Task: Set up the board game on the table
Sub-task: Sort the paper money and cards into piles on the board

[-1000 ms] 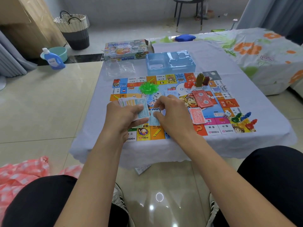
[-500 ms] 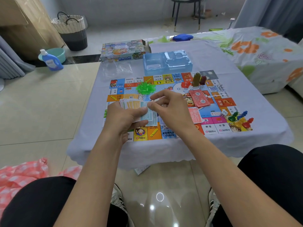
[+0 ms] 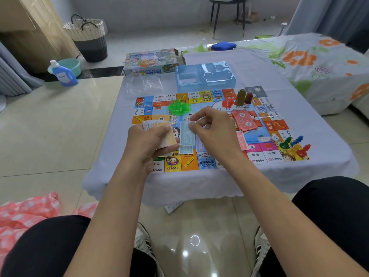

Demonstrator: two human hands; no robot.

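Observation:
The colourful game board (image 3: 275, 124) lies flat on the table (image 3: 299, 172). My left hand (image 3: 148, 145) grips a stack of play money (image 3: 159, 126) above the board's near left part. My right hand (image 3: 211, 130) pinches one light blue banknote (image 3: 186, 136) by its top edge, right beside the stack. More blue notes (image 3: 200, 145) lie on the board under it. A heap of green houses (image 3: 178, 106), red cards (image 3: 244, 121), red and brown pieces (image 3: 242, 97), a die (image 3: 274, 138) and coloured pawns (image 3: 295, 145) sit on the board.
The game box (image 3: 151, 61) and a blue plastic insert tray (image 3: 205, 75) stand at the table's far side, with clear bags (image 3: 143, 84) beside them. A flowered bed (image 3: 319, 62) is at the right. A detergent bottle (image 3: 62, 73), basin and basket stand on the floor at left.
My right hand has risen from the board, taken a light blue note from the stack and drawn it to the right. The left hand lifted slightly with the stack.

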